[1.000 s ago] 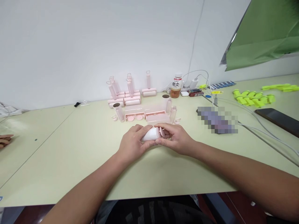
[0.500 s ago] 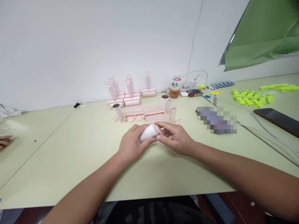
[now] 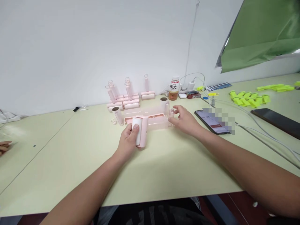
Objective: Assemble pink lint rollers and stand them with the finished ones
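Observation:
My left hand (image 3: 128, 137) is closed around a lint roller head (image 3: 138, 131), a white paper roll set in a pale pink cover. It is tilted nearly upright above the table. My right hand (image 3: 184, 120) is at a translucent pink handle (image 3: 171, 115) standing upright, with thumb and index finger around it. Another translucent handle (image 3: 167, 108) stands just behind it. Beyond the held roller head lies an open pink casing (image 3: 154, 117), partly hidden by it. A further handle (image 3: 119, 117) leans beside a cardboard-cored roll (image 3: 115, 109) on the left, near a small heart-shaped loop (image 3: 113, 121).
Several lint rollers (image 3: 131, 103) with heart-topped handles stand by the wall. A drink bottle (image 3: 173, 89), a phone (image 3: 212, 122), a second dark phone (image 3: 276, 120), cables and yellow-green parts (image 3: 249, 98) are to the right. Another person's hand (image 3: 4, 147) shows at the left edge.
The roller head, held in both hands before, is now in my left hand alone, turned upright and moved left. My right hand has let go of it and reached forward to the handle.

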Demonstrator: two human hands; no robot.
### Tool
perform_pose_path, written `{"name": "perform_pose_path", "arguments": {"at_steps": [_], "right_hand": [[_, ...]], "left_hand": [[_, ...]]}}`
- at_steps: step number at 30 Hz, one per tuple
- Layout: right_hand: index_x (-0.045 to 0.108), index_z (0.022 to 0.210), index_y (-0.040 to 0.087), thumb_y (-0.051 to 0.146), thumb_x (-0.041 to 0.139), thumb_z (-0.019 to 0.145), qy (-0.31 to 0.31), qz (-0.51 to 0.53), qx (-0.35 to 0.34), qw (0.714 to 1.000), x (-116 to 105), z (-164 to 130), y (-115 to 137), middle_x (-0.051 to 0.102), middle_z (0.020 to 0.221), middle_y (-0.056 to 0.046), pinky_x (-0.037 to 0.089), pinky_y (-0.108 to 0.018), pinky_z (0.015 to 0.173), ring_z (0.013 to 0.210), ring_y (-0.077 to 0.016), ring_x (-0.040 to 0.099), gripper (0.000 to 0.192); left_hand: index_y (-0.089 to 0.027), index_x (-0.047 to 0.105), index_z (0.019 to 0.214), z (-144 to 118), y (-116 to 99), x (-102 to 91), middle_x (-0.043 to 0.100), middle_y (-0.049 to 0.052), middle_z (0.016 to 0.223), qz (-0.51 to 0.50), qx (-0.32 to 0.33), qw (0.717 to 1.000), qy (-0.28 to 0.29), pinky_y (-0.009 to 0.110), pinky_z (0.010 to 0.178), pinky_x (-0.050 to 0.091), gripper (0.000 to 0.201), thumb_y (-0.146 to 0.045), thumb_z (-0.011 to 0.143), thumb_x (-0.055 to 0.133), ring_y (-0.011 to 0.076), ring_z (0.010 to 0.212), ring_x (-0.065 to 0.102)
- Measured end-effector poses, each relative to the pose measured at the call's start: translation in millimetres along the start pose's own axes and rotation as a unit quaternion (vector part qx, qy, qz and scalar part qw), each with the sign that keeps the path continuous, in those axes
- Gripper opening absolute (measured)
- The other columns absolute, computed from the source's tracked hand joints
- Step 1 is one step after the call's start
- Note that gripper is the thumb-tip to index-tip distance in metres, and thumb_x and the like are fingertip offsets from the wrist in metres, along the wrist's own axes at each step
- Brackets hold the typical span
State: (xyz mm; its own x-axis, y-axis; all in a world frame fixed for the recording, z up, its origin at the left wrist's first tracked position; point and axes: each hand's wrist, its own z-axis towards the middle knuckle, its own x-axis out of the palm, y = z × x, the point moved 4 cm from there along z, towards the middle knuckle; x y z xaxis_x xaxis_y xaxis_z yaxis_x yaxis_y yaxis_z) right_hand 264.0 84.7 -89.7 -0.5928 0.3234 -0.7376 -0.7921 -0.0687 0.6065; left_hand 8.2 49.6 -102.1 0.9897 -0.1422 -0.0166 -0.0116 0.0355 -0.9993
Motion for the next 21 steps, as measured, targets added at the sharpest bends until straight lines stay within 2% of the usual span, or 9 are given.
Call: {"name": "perform_pose_path", "arguments": {"at_steps": [6, 14, 18, 21], "right_hand": [[0.064, 0.111, 0.017, 0.031, 0.059, 0.078, 0.046, 0.006, 0.017, 0.999, 5, 1, -1, 0.066, 0.116, -0.010, 0.045, -0.034, 0.075, 0.084, -0.0223, 0.061, 0.037], [0.067, 0.089, 0.017, 0.030, 0.057, 0.081, 0.048, 0.002, -0.007, 0.999, 8, 3, -3, 0.068, 0.094, -0.009, 0.043, -0.033, 0.070, 0.076, -0.0213, 0.060, 0.018], [0.065, 0.089, 0.018, 0.035, 0.058, 0.083, -0.015, 0.059, -0.027, 0.998, 5, 0, -1, 0.068, 0.094, -0.008, 0.047, -0.035, 0.072, 0.081, -0.0231, 0.062, 0.019], [0.063, 0.093, 0.020, 0.040, 0.058, 0.086, -0.100, 0.091, -0.098, 0.986, -4, -10, 10, 0.068, 0.100, -0.008, 0.048, -0.040, 0.079, 0.092, -0.0266, 0.061, 0.022]], "left_hand": [[-0.019, 0.057, 0.087, 0, 0, 1.2, 0.060, 0.000, 0.069, -0.047, -0.030, 0.998, 0.006, 0.024, 0.036, 0.044, 0.050, -0.069, 0.081, 0.056, 0.0134, 0.048, 0.053], [-0.017, 0.060, 0.086, 3, 5, -1.6, 0.056, 0.000, 0.062, -0.084, -0.074, 0.994, -0.018, 0.024, 0.033, 0.043, 0.054, -0.070, 0.081, 0.055, 0.0143, 0.047, 0.053], [-0.015, 0.062, 0.091, 1, 0, 0.0, 0.062, 0.003, 0.069, -0.097, -0.093, 0.991, -0.012, 0.024, 0.032, 0.041, 0.057, -0.071, 0.082, 0.052, 0.0149, 0.048, 0.056], [-0.015, 0.062, 0.093, 0, -3, 0.9, 0.064, 0.005, 0.075, -0.110, -0.103, 0.988, -0.012, 0.024, 0.031, 0.038, 0.057, -0.070, 0.082, 0.054, 0.0164, 0.051, 0.059]]}}
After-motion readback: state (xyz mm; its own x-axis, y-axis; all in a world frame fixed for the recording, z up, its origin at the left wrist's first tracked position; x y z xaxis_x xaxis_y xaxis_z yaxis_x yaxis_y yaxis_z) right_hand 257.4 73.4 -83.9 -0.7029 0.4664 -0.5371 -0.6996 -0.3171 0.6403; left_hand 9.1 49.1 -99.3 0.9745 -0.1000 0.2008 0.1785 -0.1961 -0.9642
